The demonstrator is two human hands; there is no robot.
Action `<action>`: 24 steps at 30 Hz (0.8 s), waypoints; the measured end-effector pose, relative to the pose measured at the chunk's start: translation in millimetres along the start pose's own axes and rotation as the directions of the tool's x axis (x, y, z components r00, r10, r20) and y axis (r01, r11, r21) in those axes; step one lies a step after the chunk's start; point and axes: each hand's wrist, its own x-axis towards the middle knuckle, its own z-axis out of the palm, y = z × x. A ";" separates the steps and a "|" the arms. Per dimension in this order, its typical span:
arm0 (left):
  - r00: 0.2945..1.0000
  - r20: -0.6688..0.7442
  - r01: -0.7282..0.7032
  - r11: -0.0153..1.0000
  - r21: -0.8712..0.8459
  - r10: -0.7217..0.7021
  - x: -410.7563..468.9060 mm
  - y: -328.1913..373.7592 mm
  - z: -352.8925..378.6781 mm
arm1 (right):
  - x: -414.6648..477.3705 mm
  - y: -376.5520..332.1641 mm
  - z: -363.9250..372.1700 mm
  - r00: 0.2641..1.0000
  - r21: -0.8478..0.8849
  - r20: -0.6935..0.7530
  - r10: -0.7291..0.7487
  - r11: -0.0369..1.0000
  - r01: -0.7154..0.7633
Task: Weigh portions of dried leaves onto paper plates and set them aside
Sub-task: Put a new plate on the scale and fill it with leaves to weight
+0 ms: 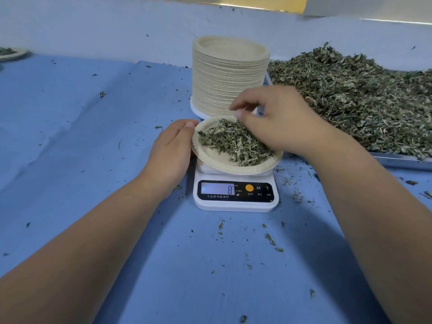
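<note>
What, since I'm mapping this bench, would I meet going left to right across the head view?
Filled plate at the far left edge → left hand → scale → heap of dried leaves.

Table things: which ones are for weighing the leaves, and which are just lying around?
For the job: scale, paper plate on it, dried leaves in the tray, stack of plates, left hand at the plate's rim, right hand pinching leaves over it.
Just lying about: leaf crumbs scattered on the blue cloth.
</note>
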 end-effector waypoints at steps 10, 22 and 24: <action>1.000 0.000 0.000 1.000 0.005 0.000 -1.8 2.0 0.1 | -0.8 -13.6 9.2 0.997 0.067 0.011 -0.071 0.995 0.070; 1.000 0.005 0.012 1.000 0.015 -0.012 -1.1 0.7 -1.1 | -2.4 -20.8 1.7 0.993 0.169 0.100 -0.062 0.985 0.044; 1.000 0.008 0.016 1.000 0.019 -0.016 -1.0 0.0 -0.8 | -1.4 -17.1 -3.0 0.999 0.168 0.032 -0.043 0.985 0.037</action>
